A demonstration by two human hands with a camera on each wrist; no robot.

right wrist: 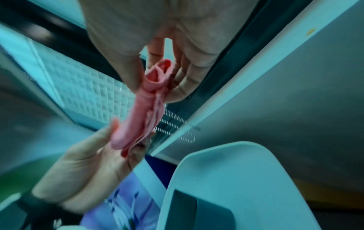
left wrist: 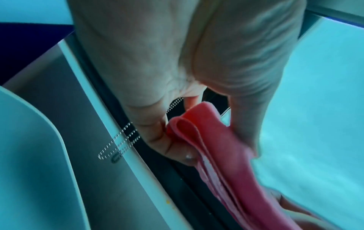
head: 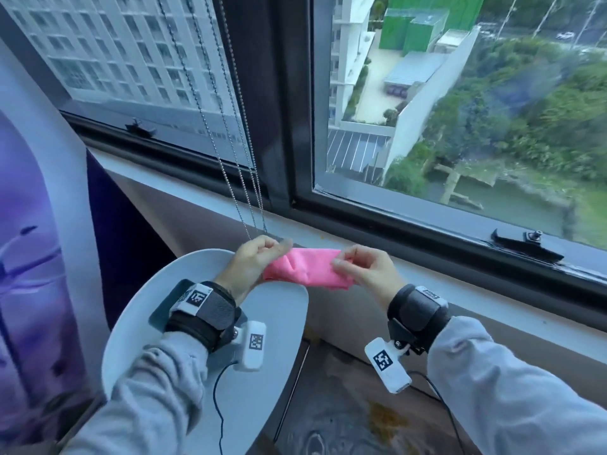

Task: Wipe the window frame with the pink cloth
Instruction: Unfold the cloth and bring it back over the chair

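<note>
Between both hands, pink cloth [head: 307,268] hangs stretched in air, folded into several layers, one end in each grip. Left hand [head: 253,262] pinches the left end with thumb and curled fingers; left wrist view shows looped folds caught between thumb and fingers [left wrist: 244,124]. Right hand [head: 364,269] pinches the right end the same way; right wrist view shows the rolled end of the cloth clamped under thumb. Neither hand is free or flat.

Step looks like folding or squaring the cloth before wiping; no contact with frame yet, judging by the gap. To do it well: keep layers aligned, make a flat pad, shift it into one hand, then press a broad face on the rail rather than a bunched edge.

Window frame [head: 410,229], dark, runs just beyond the knuckles of both hands, apart from the cloth. Pale sill [head: 492,292] lies between hands and frame. Bead chains [head: 236,152] hang down to just behind the left hand, likely snag risk. Window latch [head: 522,244] sits on the frame well right of the right hand. White round table [head: 138,323] lies below the left wrist.
</note>
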